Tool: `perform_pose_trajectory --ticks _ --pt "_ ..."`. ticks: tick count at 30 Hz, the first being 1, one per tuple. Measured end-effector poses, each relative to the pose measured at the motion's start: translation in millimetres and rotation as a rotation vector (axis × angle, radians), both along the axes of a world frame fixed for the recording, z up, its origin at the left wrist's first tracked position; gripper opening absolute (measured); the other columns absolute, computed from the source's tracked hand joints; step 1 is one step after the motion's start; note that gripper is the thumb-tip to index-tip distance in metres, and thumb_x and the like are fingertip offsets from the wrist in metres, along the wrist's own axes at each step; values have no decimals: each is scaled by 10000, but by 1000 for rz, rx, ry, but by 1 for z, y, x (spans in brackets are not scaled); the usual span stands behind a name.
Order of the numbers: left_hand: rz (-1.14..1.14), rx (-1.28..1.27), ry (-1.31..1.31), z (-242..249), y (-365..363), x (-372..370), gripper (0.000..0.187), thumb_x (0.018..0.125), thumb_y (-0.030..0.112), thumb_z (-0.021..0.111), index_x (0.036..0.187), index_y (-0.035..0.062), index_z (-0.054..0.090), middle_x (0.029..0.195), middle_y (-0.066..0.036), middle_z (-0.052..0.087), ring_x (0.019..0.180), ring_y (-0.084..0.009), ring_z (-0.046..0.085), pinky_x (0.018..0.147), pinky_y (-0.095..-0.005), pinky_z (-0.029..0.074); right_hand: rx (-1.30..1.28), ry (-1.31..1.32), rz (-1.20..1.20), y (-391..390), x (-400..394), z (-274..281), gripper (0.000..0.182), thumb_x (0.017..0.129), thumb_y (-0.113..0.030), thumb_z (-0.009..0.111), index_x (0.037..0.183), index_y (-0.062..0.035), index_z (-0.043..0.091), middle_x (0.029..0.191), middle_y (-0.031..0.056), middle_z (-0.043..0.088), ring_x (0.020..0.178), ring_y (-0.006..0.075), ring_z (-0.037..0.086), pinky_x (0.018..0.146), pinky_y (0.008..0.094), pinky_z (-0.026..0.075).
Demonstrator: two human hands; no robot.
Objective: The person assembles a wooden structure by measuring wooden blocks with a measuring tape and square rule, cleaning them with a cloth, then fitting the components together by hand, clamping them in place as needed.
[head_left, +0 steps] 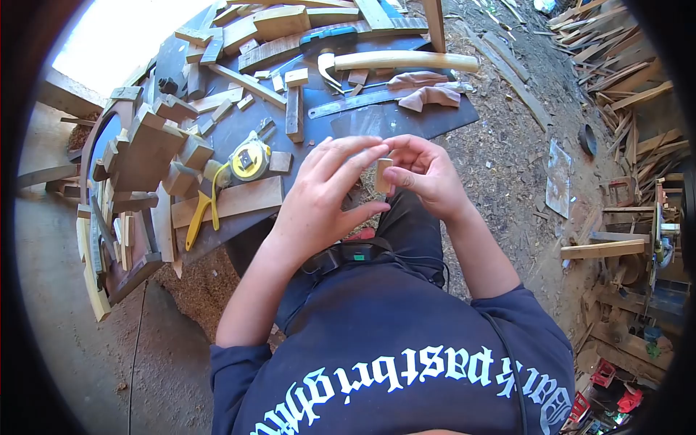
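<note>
Between finger and thumb, my right hand [423, 176] holds a small wooden block [382, 176] in front of my body. My left hand [335, 181] is just left of the block, its fingers stretched towards my right fingertips and its thumb apart below, with nothing seen inside. Beyond my hands, on the dark tabletop [449, 125], are a metal ruler [348, 104], a claw hammer [406, 62] and crumpled brown cloths [431, 98]. A yellow tape measure [249, 160] lies to the left of my left hand.
Wood offcuts [283, 23] cover the table's far and left parts. A yellow-handled tool [194, 221] lies at its near left edge. Sawdust and boards [511, 80] are on the floor. Stacked scrap wood [623, 80] and a machine [663, 232] stand at the right.
</note>
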State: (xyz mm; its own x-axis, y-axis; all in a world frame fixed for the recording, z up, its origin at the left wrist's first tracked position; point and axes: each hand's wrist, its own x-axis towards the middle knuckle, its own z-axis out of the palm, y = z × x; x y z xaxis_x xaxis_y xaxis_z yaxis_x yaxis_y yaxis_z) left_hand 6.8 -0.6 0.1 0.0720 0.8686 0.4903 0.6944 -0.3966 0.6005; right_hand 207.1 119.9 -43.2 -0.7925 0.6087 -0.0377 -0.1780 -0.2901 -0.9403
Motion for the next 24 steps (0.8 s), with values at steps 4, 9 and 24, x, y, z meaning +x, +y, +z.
perform_pose_trajectory --ticks 4,9,24 --pt "23 90 -38 -19 -2 -3 533 758 238 913 1228 69 725 1073 -82 700 1057 -315 660 950 -461 504 -13 -87 57 -9 -8 4 435 966 -206 822 1310 5 660 1052 60 746 975 125 713 857 292 586" --pt "109 52 6 -21 -17 -8 503 758 222 902 1184 77 678 1119 -91 702 1091 -311 663 953 -438 484 -88 -54 136 -23 -17 -2 440 982 -217 803 1331 6 653 1140 56 728 1038 117 700 873 291 584" --pt "283 88 -137 -31 -54 -8 550 748 108 923 1263 73 734 1248 -134 768 1188 -286 730 974 -403 566 -97 -55 152 -45 -46 -7 414 989 -115 781 1352 -6 613 944 23 676 841 95 673 728 256 563"
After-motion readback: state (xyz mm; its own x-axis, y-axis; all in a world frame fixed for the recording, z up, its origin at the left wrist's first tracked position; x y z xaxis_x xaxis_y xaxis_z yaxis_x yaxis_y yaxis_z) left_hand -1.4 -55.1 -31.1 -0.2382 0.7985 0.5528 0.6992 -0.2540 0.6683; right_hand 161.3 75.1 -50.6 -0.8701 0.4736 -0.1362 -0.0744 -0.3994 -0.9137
